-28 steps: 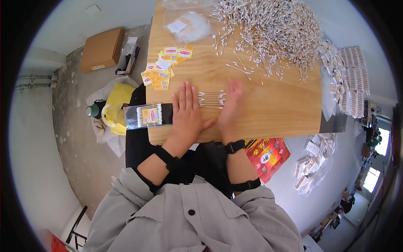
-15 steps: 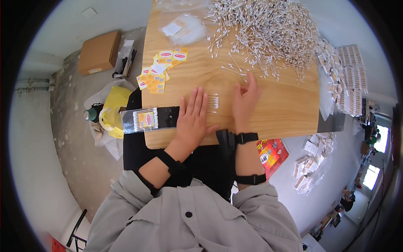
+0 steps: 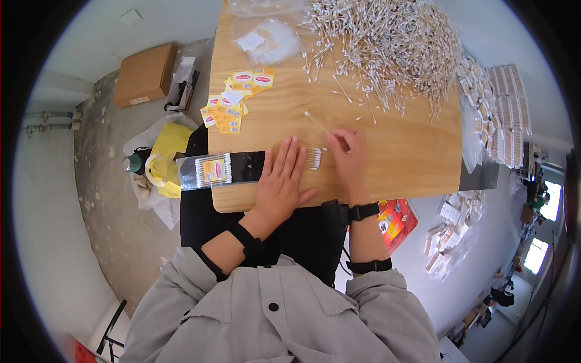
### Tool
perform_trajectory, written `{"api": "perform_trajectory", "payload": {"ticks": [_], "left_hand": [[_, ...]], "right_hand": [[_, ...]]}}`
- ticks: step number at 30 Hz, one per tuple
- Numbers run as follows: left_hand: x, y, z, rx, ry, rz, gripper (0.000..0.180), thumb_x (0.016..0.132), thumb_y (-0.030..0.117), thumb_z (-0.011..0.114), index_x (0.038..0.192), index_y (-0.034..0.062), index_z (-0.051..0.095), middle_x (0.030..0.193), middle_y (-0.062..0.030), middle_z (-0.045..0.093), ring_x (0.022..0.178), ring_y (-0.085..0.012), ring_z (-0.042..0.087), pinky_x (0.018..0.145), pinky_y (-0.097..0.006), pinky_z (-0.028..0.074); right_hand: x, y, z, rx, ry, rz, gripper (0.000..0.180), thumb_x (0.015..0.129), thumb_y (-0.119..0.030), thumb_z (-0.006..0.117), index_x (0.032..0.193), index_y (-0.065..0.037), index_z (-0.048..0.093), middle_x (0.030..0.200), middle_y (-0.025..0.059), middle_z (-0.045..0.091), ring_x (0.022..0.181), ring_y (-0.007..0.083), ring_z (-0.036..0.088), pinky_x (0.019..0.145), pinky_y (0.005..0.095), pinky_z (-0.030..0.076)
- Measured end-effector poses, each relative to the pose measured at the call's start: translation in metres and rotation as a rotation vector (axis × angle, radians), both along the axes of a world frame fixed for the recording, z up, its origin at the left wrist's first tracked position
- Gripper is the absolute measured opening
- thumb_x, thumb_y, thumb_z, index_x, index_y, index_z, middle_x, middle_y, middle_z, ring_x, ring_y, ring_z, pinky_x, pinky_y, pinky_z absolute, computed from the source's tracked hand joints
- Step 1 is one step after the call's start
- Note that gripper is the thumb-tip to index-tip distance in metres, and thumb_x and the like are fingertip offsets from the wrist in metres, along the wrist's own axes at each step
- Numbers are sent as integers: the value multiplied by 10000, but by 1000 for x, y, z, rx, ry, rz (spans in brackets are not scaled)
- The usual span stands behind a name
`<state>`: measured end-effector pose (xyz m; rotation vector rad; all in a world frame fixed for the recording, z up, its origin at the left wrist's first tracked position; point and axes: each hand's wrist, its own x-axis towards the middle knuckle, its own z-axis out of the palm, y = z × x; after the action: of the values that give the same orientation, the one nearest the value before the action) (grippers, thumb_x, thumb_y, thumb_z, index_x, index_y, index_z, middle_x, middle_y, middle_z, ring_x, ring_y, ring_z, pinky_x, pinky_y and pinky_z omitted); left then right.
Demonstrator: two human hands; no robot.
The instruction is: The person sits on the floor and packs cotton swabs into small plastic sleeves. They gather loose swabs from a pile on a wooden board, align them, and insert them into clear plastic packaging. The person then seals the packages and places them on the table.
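My left hand (image 3: 282, 175) lies flat with its fingers stretched out, pressing on a row of cotton swabs (image 3: 316, 158) whose white tips stick out at its right side. My right hand (image 3: 348, 152) is closed in a pinch on a single cotton swab (image 3: 317, 122), which points up and to the left. Left of my left hand, a dark strip (image 3: 248, 166) runs along the table. On its left end rests a clear bag (image 3: 186, 174) holding swabs and a yellow card (image 3: 213, 170).
A big heap of cotton swabs (image 3: 393, 45) covers the back right of the wooden table (image 3: 411, 151), with a few loose ones in front. Yellow cards (image 3: 230, 109) and clear plastic bags (image 3: 269, 45) lie at the back left. Bundled packs (image 3: 507, 109) stand beyond the right edge.
My right hand has come back toward me from near the loose swabs, now with one swab in its fingers. My left hand stays flat on the row.
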<state>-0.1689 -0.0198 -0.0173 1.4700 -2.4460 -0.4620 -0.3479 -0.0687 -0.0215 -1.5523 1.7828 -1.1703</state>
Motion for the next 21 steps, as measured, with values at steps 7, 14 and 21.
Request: {"api": "perform_trajectory", "payload": {"ticks": [7, 14, 21], "left_hand": [[-2, -2, 5, 21, 11, -13, 977, 788, 512, 694, 1488, -34, 285, 1586, -206, 214, 1492, -308, 174, 1191, -522, 138], [-1, -2, 1, 3, 129, 7, 1015, 757, 462, 738, 1485, -56, 257, 1574, -236, 217, 1480, -357, 190, 1188, -525, 155], [4, -1, -2, -37, 189, 14, 1027, 728, 406, 778, 1474, -71, 257, 1557, -245, 240, 1468, -388, 203, 1185, -527, 175]], "right_hand": [[-17, -7, 0, 89, 248, 173, 126, 822, -102, 718, 939, -55, 707, 876, 96, 574, 785, 212, 612, 709, 313, 509], [-25, -53, -8, -11, 111, -182, 163, 842, -99, 681, 998, -68, 714, 873, 78, 599, 755, 198, 602, 694, 312, 511], [-6, -67, 0, 72, 361, -66, 122, 816, -160, 718, 916, -91, 716, 852, 102, 591, 739, 259, 617, 657, 385, 502]]}}
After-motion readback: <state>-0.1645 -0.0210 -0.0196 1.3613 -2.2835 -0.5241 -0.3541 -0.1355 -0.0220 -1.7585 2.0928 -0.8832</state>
